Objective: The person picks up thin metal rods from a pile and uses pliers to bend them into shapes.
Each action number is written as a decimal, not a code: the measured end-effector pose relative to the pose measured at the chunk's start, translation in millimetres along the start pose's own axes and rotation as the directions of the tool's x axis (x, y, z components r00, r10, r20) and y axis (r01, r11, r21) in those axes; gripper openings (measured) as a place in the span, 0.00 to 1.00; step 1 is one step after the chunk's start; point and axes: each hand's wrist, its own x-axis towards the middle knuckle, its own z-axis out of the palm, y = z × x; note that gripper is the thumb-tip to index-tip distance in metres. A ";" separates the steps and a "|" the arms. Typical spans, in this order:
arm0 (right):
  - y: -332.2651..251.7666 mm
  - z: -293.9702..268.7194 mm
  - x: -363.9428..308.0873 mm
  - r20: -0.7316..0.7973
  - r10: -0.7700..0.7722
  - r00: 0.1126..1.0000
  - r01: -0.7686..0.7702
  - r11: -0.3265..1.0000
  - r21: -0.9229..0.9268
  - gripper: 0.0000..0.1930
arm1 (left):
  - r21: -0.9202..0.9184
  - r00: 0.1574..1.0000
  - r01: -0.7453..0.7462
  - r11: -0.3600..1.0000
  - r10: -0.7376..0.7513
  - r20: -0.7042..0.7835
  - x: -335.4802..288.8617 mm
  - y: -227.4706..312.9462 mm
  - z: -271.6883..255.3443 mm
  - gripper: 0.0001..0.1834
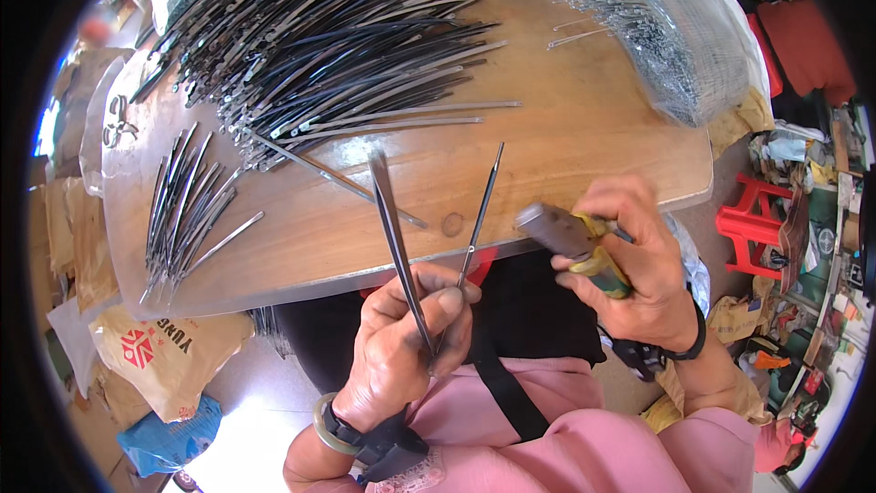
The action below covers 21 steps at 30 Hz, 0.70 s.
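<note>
Left hand (397, 347) pinches two strips (394, 237); right hand (639, 260) grips pliers (570, 237); loose pinch could let strips slip.

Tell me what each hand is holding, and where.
Left hand pinches two metal strips at their lower ends; right hand grips pliers by the handles.

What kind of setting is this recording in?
Probably a small, informal workshop for hand assembly: a wooden table carries a big heap of metal strips, the left hand holds two strips, the right hand pliers.
</note>
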 end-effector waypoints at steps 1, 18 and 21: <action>-3.1 -0.8 -5.7 0.052 0.059 0.997 -0.063 0.995 0.082 0.10 | 0.049 0.998 -0.064 0.997 0.064 -0.007 -2.5 -1.0 1.9 0.09; -14.7 22.4 -2.1 0.451 -0.169 0.876 0.186 0.983 0.007 0.20 | 0.569 0.883 -0.395 0.722 0.469 0.017 -11.2 -8.0 -17.1 0.06; -24.6 32.3 15.4 0.454 -0.205 0.867 0.189 0.979 0.080 0.20 | 0.508 0.865 -0.396 0.765 0.496 -0.072 -25.1 4.5 -15.3 0.05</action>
